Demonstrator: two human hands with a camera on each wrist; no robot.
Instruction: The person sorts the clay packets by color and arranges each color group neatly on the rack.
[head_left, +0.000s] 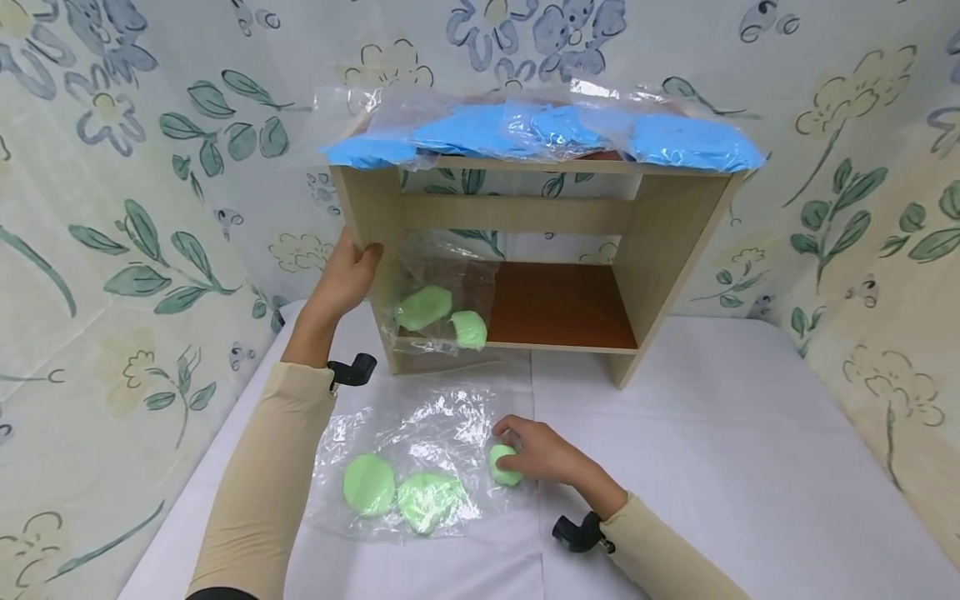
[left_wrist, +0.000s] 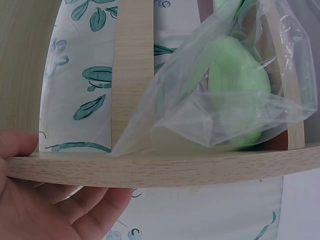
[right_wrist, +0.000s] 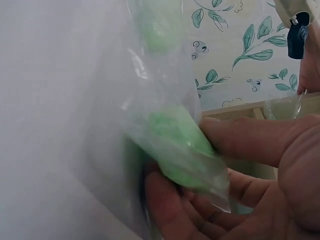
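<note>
Around the left side panel [head_left: 377, 204] of the wooden shelf unit [head_left: 678, 221]: gripped by the left hand [head_left: 348, 271], with thumb on the inner face and fingers on the outer.
Right hand [head_left: 542, 452]: pinching a green lump [head_left: 506, 478] through film, at the right end of a clear bag [head_left: 408, 427].
Clear bag: spread before the unit, with two more green pieces [head_left: 368, 485] inside, left of the pinch.
Lower shelf [head_left: 558, 304]: holding a second bag [head_left: 453, 262] near the left panel, two green pieces [head_left: 423, 308] inside, film past the front edge.
Top board [head_left: 525, 166]: loaded with wrapped blue packets [head_left: 487, 129], lapping the front edge.
Beneath and behind: white cloth [head_left: 750, 467], floral backdrop [head_left: 225, 50].
Slip risk: likely to lose the lump through slick, loose film, or, with only one end held, to let the other pieces sag.
Tug risk: perhaps enough, with a hard pull on the panel, to rock the unit and slide second bag or packets off.
</note>
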